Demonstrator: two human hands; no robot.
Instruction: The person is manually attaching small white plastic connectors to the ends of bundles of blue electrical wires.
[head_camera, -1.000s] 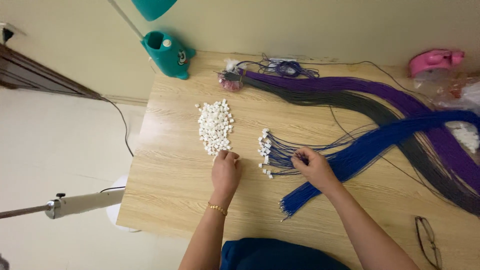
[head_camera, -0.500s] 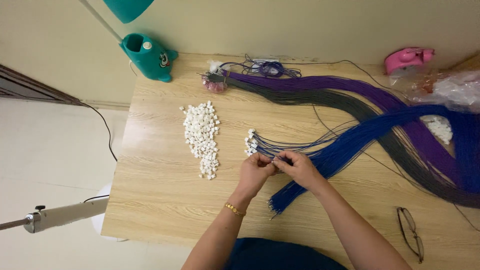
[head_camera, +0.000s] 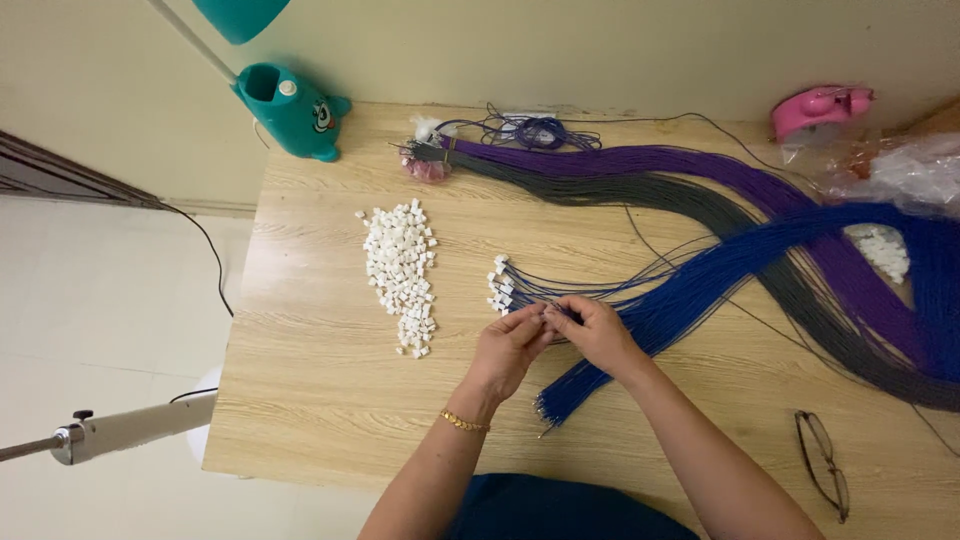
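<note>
My left hand (head_camera: 510, 348) and my right hand (head_camera: 592, 330) meet at the fingertips over the wooden table (head_camera: 320, 400), pinching the end of a thin blue cord and a small white plastic piece between them. The blue cord bundle (head_camera: 700, 285) runs from under my right hand up to the right. Just above my hands lies a fan of blue cords tipped with white pieces (head_camera: 502, 285). A pile of loose white plastic pieces (head_camera: 402, 272) lies to the left of my left hand.
Purple cords (head_camera: 640, 160) and dark grey cords (head_camera: 720, 215) sweep across the table's back. A teal desk lamp base (head_camera: 290, 110) stands at the back left, a pink tool (head_camera: 820, 105) and clear plastic bags (head_camera: 900, 170) at the back right. Eyeglasses (head_camera: 822, 462) lie front right.
My left hand left the white pile and came right to join my right hand. Both now work together at a cord end.
</note>
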